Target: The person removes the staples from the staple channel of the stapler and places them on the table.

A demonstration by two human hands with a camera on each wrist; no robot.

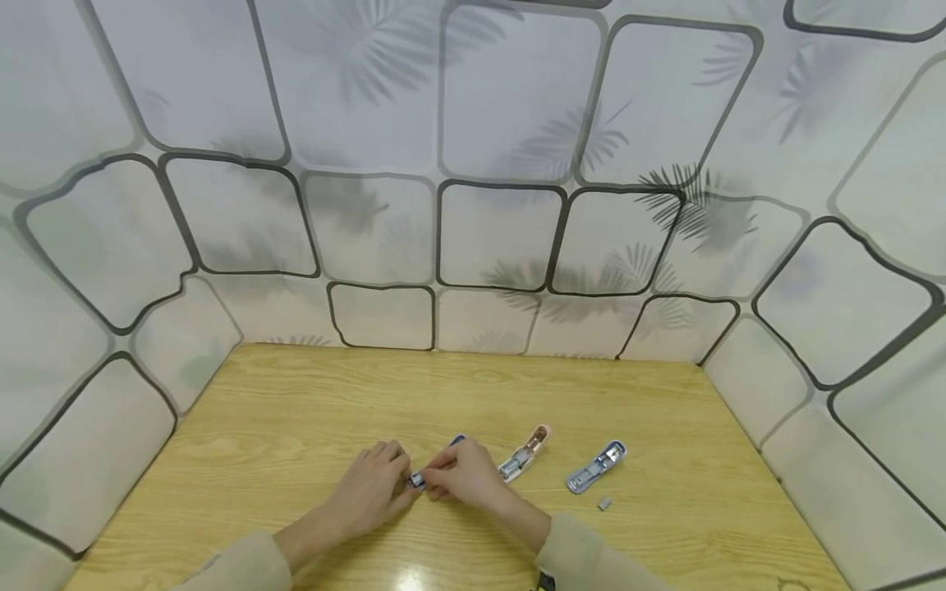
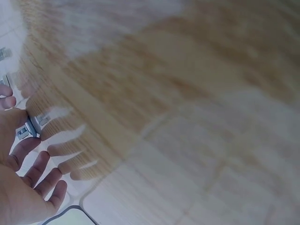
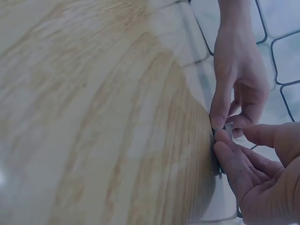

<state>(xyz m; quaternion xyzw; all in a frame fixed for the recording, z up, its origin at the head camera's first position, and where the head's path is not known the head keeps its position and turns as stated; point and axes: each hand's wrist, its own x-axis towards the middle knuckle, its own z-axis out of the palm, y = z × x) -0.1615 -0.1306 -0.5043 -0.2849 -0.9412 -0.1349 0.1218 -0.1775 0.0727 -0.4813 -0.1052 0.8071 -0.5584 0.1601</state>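
A slim blue clip dispenser point(image 1: 416, 479) is held between both hands just above or on the table; the fingers hide much of it. My left hand point(image 1: 373, 484) pinches its near end between thumb and index finger, the other fingers bent loosely in the left wrist view. My right hand point(image 1: 469, 476) pinches it farther along, and its blue far end shows past the fingers. In the right wrist view a small metal piece point(image 3: 229, 129) sticks up between the fingertips of the two hands.
Right of the hands lies a pink-and-white clip dispenser point(image 1: 523, 454). Farther right is another blue dispenser point(image 1: 595, 466), with a small grey metal clip point(image 1: 604, 503) just below it. The wooden table point(image 1: 310, 402) meets patterned curtain walls point(image 1: 384, 316) at the back and sides.
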